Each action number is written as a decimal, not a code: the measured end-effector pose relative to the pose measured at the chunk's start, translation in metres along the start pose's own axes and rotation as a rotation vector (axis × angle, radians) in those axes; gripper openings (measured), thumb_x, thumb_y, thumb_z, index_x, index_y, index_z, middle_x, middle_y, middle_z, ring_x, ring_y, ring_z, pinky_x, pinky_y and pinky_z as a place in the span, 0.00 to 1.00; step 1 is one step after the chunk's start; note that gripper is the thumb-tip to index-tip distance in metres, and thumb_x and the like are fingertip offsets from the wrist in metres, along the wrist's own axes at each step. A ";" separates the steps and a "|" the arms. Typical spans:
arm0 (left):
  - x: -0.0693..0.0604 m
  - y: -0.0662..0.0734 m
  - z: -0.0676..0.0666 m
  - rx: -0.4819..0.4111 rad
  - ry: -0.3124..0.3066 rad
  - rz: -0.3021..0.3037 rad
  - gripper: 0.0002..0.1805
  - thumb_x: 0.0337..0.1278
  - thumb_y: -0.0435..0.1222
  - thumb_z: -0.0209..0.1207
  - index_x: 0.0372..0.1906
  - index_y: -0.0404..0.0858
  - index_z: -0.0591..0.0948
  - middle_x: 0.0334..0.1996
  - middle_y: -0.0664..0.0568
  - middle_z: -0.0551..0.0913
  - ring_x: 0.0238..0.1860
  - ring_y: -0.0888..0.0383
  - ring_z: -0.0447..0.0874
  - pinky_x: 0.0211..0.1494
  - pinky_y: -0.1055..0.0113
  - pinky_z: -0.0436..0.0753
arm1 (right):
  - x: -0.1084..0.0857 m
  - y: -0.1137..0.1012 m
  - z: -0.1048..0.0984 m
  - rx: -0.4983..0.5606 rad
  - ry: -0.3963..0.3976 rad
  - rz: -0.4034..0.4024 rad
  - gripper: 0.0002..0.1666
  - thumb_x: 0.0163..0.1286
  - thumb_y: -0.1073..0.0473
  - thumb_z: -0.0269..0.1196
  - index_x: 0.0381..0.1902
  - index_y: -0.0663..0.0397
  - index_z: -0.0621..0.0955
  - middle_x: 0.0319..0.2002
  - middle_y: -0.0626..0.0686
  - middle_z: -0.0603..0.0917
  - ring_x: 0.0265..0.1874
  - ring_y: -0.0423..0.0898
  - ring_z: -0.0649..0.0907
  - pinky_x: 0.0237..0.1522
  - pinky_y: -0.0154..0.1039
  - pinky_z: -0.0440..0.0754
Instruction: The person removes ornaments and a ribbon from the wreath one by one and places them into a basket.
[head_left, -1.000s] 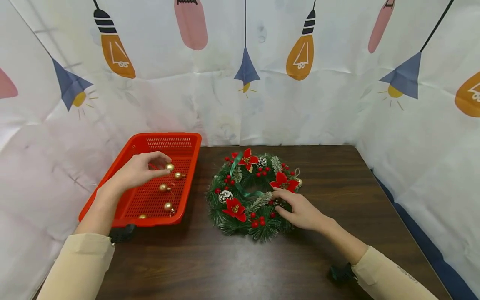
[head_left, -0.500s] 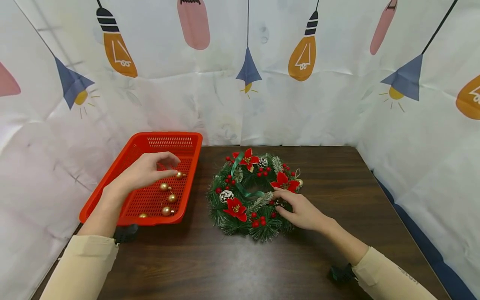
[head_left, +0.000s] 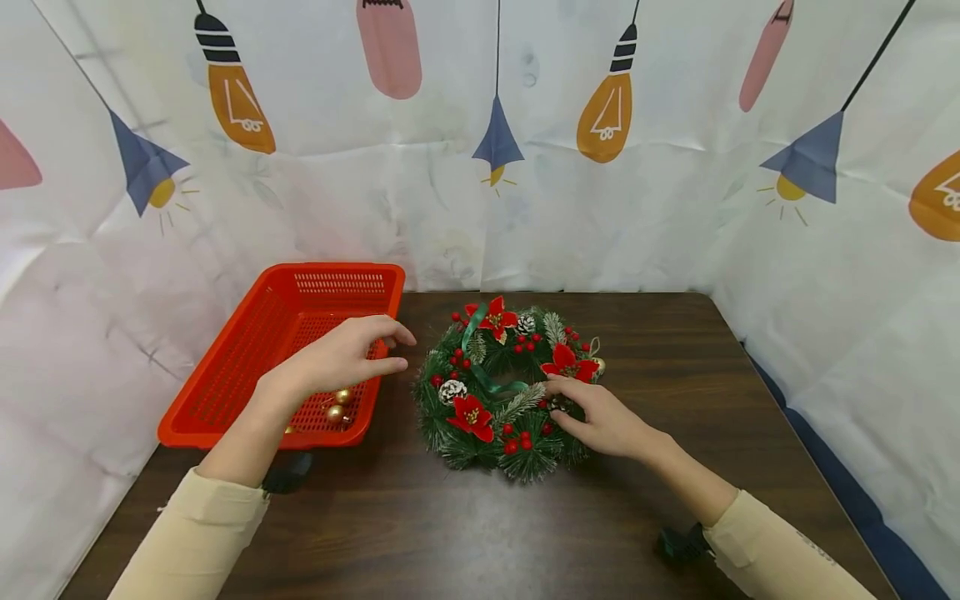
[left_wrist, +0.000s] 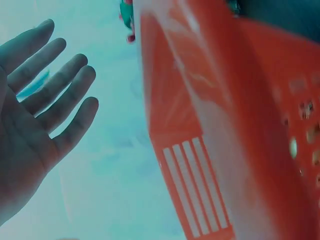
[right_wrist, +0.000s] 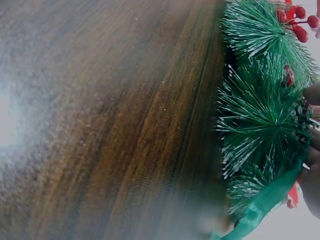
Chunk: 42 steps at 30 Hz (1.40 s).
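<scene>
My left hand [head_left: 337, 354] hovers over the right rim of a red plastic basket [head_left: 273, 333], fingers extended and thumb apart. Nothing shows between them there, and the left wrist view shows the hand [left_wrist: 27, 145] with straight fingers and bare palm. Several gold baubles [head_left: 336, 414] lie in the basket, partly hidden by my forearm. A green Christmas wreath [head_left: 442, 433] with red flowers, berries, pine cones and a green ribbon lies flat on the table. My right hand [head_left: 603, 423] holds its right front part, thumb and fingers around a pine cone [head_left: 558, 404].
The dark wooden table [head_left: 465, 533] carries the basket at left and the wreath at centre. A gold bauble [head_left: 599, 365] with a loop sits at the wreath's right edge. A printed white curtain [head_left: 450, 217] hangs behind and at both sides.
My left hand has moved right from over the basket's middle to its right rim. The baubles in the basket have shifted a little. My right hand has stayed on the wreath.
</scene>
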<state>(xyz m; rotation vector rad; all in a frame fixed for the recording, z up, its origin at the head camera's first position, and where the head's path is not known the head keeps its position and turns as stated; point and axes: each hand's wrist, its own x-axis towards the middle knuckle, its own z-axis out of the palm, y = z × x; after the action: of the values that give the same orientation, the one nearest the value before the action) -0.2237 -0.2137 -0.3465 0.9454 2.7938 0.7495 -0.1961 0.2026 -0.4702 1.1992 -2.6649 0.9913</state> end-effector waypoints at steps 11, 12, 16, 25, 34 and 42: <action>0.004 0.022 0.040 0.002 -0.125 0.088 0.16 0.68 0.41 0.67 0.56 0.41 0.84 0.54 0.53 0.80 0.48 0.56 0.80 0.52 0.57 0.81 | 0.003 0.001 -0.009 0.067 0.065 -0.004 0.16 0.77 0.59 0.64 0.60 0.49 0.80 0.65 0.52 0.79 0.64 0.48 0.78 0.60 0.53 0.78; 0.004 0.024 0.044 0.011 -0.138 0.093 0.16 0.69 0.41 0.67 0.57 0.41 0.84 0.54 0.53 0.79 0.48 0.56 0.80 0.53 0.57 0.80 | 0.003 0.003 -0.010 0.071 0.078 -0.007 0.16 0.77 0.59 0.64 0.60 0.49 0.80 0.65 0.52 0.80 0.64 0.48 0.79 0.59 0.52 0.79; 0.004 0.028 0.056 0.038 -0.157 0.106 0.17 0.69 0.42 0.66 0.58 0.41 0.83 0.56 0.54 0.77 0.52 0.52 0.79 0.56 0.55 0.79 | 0.004 0.008 -0.021 0.087 0.128 -0.020 0.15 0.76 0.63 0.63 0.59 0.55 0.81 0.63 0.57 0.80 0.60 0.50 0.81 0.51 0.51 0.81; -0.001 0.033 0.081 0.035 -0.094 0.085 0.24 0.73 0.48 0.61 0.65 0.41 0.80 0.70 0.44 0.71 0.69 0.45 0.69 0.68 0.48 0.73 | -0.002 0.033 -0.045 0.144 0.216 0.127 0.14 0.78 0.64 0.61 0.58 0.58 0.82 0.61 0.58 0.82 0.52 0.52 0.84 0.50 0.51 0.82; -0.011 0.030 0.097 0.045 -0.086 0.085 0.29 0.77 0.53 0.53 0.71 0.42 0.76 0.74 0.42 0.67 0.74 0.41 0.64 0.71 0.38 0.65 | -0.010 0.055 -0.057 0.203 0.301 0.362 0.17 0.81 0.54 0.58 0.59 0.58 0.82 0.58 0.55 0.84 0.52 0.56 0.84 0.47 0.41 0.82; -0.013 0.028 0.102 0.050 -0.068 0.079 0.28 0.78 0.54 0.52 0.71 0.42 0.77 0.74 0.42 0.67 0.74 0.41 0.63 0.71 0.39 0.65 | -0.008 0.083 -0.060 0.184 0.166 0.490 0.17 0.77 0.59 0.63 0.59 0.61 0.81 0.56 0.61 0.83 0.54 0.56 0.83 0.49 0.48 0.82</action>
<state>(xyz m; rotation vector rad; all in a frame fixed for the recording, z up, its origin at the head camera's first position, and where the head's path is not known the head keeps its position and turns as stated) -0.1727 -0.1593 -0.4232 1.0749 2.7429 0.6473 -0.2593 0.2829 -0.4694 0.4487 -2.8347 1.3515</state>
